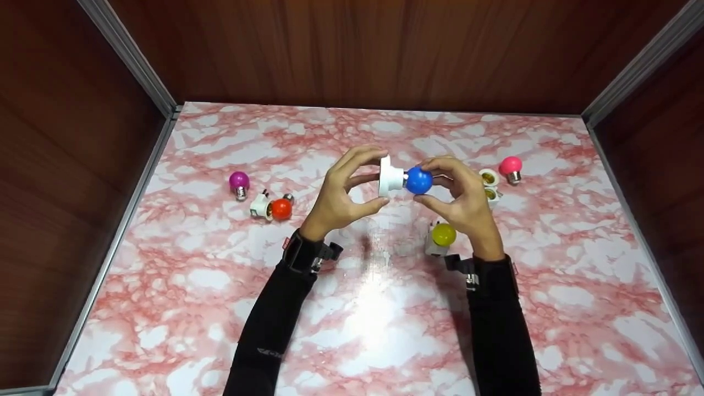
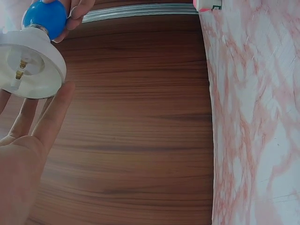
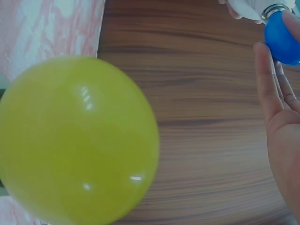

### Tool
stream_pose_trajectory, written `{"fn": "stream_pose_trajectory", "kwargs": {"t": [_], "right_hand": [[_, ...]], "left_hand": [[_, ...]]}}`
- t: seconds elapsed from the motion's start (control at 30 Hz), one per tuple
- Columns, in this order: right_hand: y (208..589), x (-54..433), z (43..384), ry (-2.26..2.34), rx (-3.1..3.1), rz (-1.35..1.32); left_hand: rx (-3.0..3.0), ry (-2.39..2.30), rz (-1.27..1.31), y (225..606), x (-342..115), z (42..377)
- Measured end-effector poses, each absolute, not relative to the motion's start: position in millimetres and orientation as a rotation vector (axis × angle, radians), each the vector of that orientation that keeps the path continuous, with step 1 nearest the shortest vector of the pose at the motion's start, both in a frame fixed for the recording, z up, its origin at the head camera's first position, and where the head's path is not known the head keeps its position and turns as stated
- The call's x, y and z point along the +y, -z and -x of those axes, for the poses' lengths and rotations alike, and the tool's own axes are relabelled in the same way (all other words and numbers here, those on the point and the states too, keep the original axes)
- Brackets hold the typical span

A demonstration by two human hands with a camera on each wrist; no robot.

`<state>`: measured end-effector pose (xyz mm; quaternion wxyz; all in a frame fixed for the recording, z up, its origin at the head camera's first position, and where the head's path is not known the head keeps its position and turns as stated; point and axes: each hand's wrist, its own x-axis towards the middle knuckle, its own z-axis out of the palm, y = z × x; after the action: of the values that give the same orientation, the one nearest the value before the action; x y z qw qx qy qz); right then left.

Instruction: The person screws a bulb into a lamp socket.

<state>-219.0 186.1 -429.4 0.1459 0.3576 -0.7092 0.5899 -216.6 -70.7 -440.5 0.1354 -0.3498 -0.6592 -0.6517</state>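
My left hand [image 1: 344, 190] grips a white round lamp holder [image 1: 389, 177] by its rim, thumb below and fingers above. The holder's hollow back, with brass contacts inside, shows in the left wrist view. My right hand [image 1: 459, 192] pinches a blue light bulb [image 1: 419, 180] between thumb and fingers. The bulb's metal screw base points left into the mouth of the holder, with a little of its thread still visible. Both are held up over the table, in line with each other. Below the right hand, a yellow bulb [image 1: 444, 234] sits in a white socket [image 1: 437, 247].
On the left lie a purple bulb [image 1: 239, 181] and a white plug socket [image 1: 260, 207] beside a red bulb [image 1: 281, 209]. A pink bulb [image 1: 511, 165] and a white double socket [image 1: 489, 179] are on the right. Dark wood panels [image 1: 352, 55] enclose the marbled table [image 1: 330, 352].
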Motion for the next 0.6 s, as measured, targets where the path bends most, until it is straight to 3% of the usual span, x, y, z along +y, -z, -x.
{"fn": "stream_pose_trajectory", "kwargs": {"t": [0.6], "right_hand": [[429.7, 186.1, 219.5, -1.68, -2.088, -0.986]], "left_hand": [[-1.902, 1.858, 1.046, 441.1, -72.5, 217.3]]}}
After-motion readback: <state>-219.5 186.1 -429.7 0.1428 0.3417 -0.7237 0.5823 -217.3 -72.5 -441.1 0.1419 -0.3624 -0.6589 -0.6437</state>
